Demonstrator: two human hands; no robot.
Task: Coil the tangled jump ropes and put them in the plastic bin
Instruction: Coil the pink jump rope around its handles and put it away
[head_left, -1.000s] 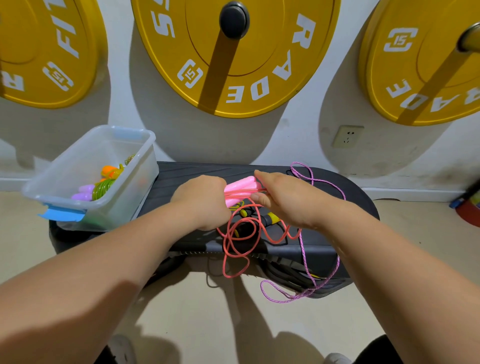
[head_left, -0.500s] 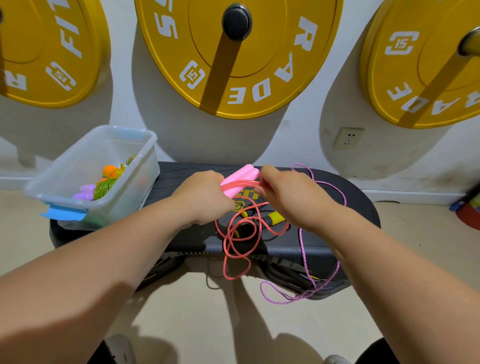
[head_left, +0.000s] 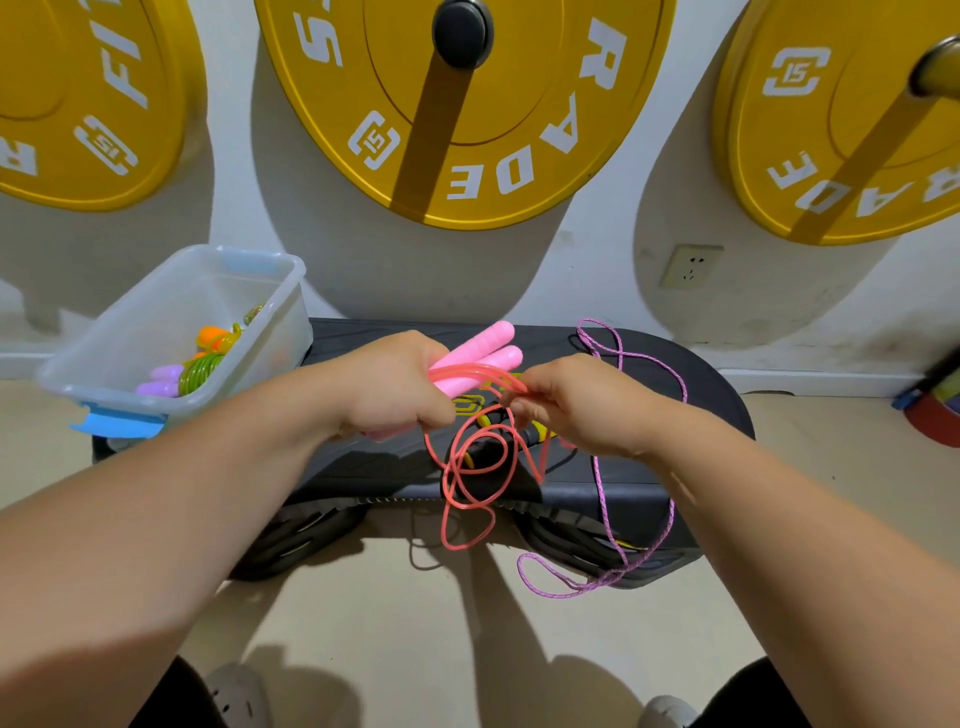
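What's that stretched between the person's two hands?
In the head view, pink rope strands run from the left hand, which grips the two pink handles, to the right hand, which pinches them.

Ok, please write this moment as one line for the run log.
left hand: grips pink handles | right hand: pinches pink cord | purple rope: loose on step | bin: ropes inside

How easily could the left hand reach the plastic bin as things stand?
Probably yes, easily: the open-topped plastic bin sits just left of the left hand with nothing between them. That hand's grip is full with the pink handles, though, and the right hand pinches the loose pink cord.
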